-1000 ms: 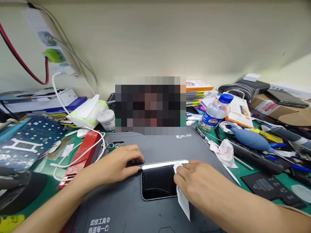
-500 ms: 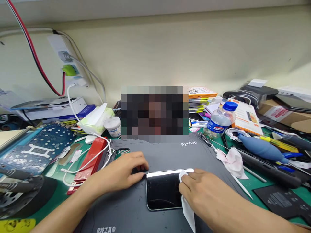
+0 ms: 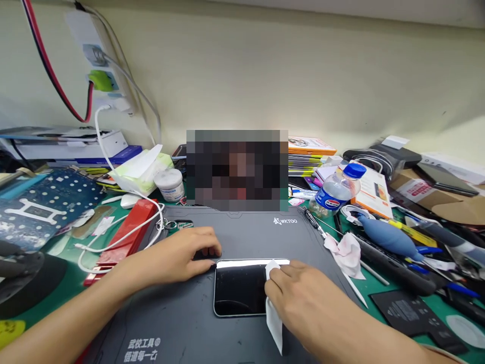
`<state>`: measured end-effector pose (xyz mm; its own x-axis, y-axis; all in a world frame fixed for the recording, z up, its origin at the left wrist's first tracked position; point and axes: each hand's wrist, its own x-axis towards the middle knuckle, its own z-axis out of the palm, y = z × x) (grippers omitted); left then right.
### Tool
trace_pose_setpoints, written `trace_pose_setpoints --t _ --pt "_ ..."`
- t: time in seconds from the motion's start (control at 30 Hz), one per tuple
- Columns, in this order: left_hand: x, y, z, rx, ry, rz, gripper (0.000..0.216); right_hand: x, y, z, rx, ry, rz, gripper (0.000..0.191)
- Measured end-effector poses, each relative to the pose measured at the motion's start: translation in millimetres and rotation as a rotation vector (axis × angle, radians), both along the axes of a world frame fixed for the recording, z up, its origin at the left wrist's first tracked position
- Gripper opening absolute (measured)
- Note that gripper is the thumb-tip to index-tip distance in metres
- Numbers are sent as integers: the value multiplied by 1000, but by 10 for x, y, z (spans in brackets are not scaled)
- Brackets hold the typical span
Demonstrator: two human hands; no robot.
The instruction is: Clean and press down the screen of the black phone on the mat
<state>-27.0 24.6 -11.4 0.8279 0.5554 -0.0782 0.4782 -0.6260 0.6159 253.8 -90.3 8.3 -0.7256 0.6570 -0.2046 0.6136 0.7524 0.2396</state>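
Observation:
A black phone [image 3: 237, 289] lies screen up on a dark grey work mat [image 3: 242, 232]. My left hand [image 3: 178, 255] rests palm down on the mat, fingertips curled against the phone's top left corner. My right hand [image 3: 299, 298] covers the phone's right side and pinches a white wipe [image 3: 273, 313] against the glass. The wipe's tail hangs out below the hand onto the mat.
A red tool [image 3: 127, 235] and a white cable [image 3: 113, 237] lie left of the mat. To the right are a crumpled tissue [image 3: 346, 250], a blue air blower [image 3: 386, 237], a water bottle [image 3: 335, 189], pens and a black part [image 3: 411, 313]. Boxes and books line the wall.
Both hands keep their grip on phone and wipe. The right hand with the wipe has crept slightly left over the screen. The view itself has shifted with my head.

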Motion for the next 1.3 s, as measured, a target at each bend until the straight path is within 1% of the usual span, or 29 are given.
trace_pose_setpoints --t 0.07,0.17,0.27,0.4,0.53,0.67,0.77,0.9,1.0,1.1,1.23,1.3 --pt "-8 6 -25 1 -15 2 12 9 5 -10 -5 3 12 28" --pt "-13 9 -48 6 -31 10 12 25 33 -63 14 31 24 31" --pt "-3 7 -42 13 -26 20 12 35 63 -130 116 147 43 34" --pt "16 -4 -10 32 0 18 15 35 53 -197 253 347 84 29" --pt "36 -17 5 58 13 17 17 6 12 -193 322 385 88 28" --pt "63 -27 10 62 -5 19 23 -6 3 -111 273 385 105 31" --pt "55 -39 4 55 -40 35 25 57 17 13 190 383 126 33" --pt "28 -52 2 48 -47 48 26 226 53 228 109 326 64 37" --pt "36 -52 24 46 -18 43 27 332 60 318 63 305 33 34" --pt "42 -43 39 42 10 37 24 343 44 299 23 307 9 32" --pt "23 -34 22 33 19 32 23 295 43 184 -38 304 52 30" --pt "13 -35 10 33 20 34 23 305 66 132 -43 276 65 30"
